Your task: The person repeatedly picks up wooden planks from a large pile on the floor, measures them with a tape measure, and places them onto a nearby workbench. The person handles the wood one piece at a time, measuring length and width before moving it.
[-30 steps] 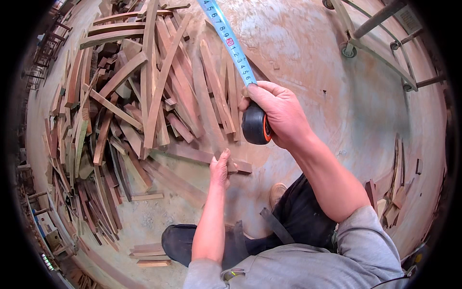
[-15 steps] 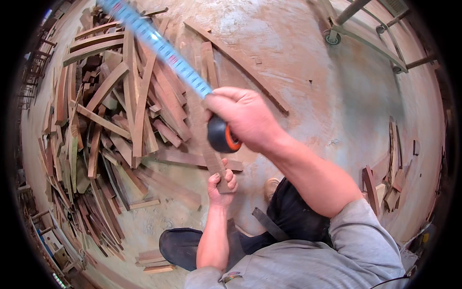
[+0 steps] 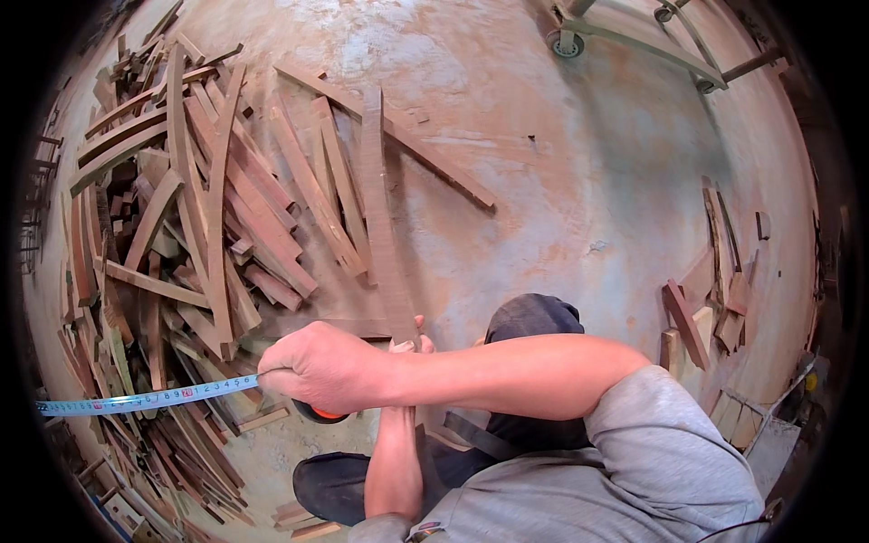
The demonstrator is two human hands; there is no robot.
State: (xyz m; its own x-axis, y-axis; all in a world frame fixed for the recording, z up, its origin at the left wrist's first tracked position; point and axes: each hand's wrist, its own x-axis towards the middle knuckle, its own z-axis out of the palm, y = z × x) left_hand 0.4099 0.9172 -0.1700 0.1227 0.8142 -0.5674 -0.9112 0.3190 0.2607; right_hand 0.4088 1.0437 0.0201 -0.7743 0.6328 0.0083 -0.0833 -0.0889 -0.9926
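Observation:
My right hand [image 3: 317,366] is closed around a tape measure [image 3: 319,414], whose black and orange case shows only in part below the fingers. Its light blue blade [image 3: 163,396] stretches out to the left, over the wood pile. Beneath my right forearm, my left hand [image 3: 409,345] grips the near end of a long, narrow wooden board [image 3: 385,217]. The board points away from me over the floor. Most of my left hand is hidden behind the right wrist; a few fingertips show beside the board.
A large pile of wooden offcuts and curved pieces [image 3: 195,226] fills the left side. A long strip [image 3: 425,154] lies beyond the board. More wood scraps [image 3: 692,326] lie at the right. A wheeled metal frame [image 3: 634,45] stands at the far right.
My right hand has swung left and nearer to me, and the tape blade has turned from pointing far left to nearly straight left. The board, still in my left hand, now shows along its length.

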